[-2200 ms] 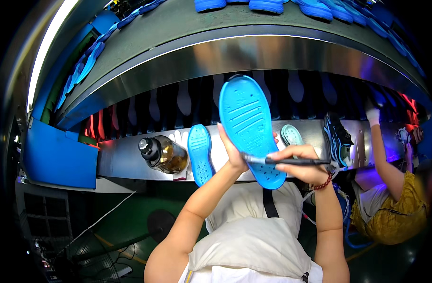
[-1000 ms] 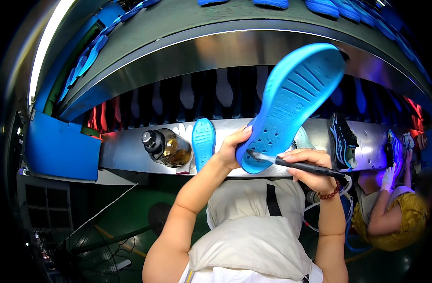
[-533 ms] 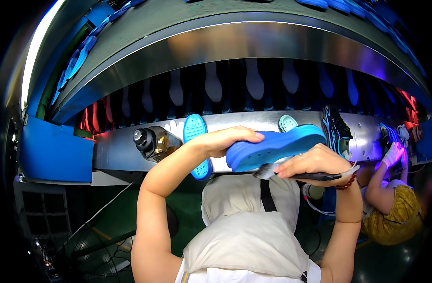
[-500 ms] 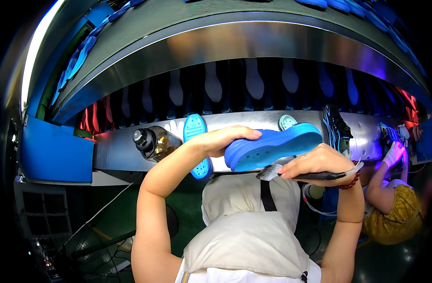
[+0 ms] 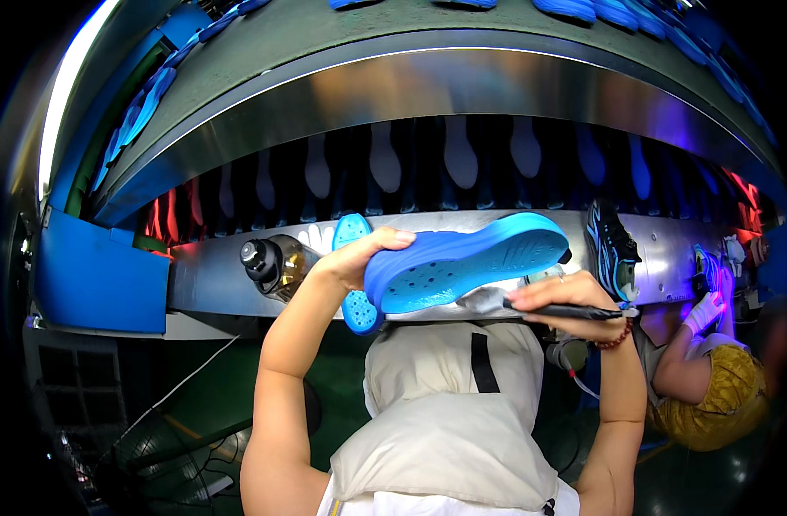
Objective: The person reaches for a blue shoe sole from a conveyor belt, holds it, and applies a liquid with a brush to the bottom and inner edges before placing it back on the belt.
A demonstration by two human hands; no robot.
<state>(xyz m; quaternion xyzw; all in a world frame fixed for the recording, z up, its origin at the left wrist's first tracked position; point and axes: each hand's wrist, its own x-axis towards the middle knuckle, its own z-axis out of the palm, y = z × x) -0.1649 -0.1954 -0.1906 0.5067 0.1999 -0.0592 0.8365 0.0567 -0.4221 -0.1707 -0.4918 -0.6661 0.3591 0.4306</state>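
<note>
- The left hand (image 5: pixel 359 256) gripped the heel end of a blue sole (image 5: pixel 462 262), thumb over its upper edge and the other fingers hidden behind it.
- From that grip the sole's long axis ran out to the right and rose slightly, its toe end reaching above the right hand; the holed face looked down and toward the person.
- The right hand (image 5: pixel 558 297) sat just below the sole's middle and toe, fingers pinched round a dark brush (image 5: pixel 574 311) lying about level, its handle pointing right.
- A pale cloth or pad (image 5: pixel 488 299) lay between the brush hand and the sole's lower edge; whether the brush tip touched the sole could not be told.
- The right hand was the nearer one to the sole's free end; the left held the only firm grip.
- Just behind the left hand a second blue sole (image 5: pixel 355 275) stood upright on the metal shelf (image 5: pixel 213 275), and a bottle (image 5: pixel 273 262) lay further left.
- To the right of the toe a dark shoe (image 5: pixel 612 249) stood on the shelf, near but apart.
- Open room lay below the hands, over the apron (image 5: pixel 449 404); a co-worker's gloved hand (image 5: pixel 701 314) stayed well off right.
</note>
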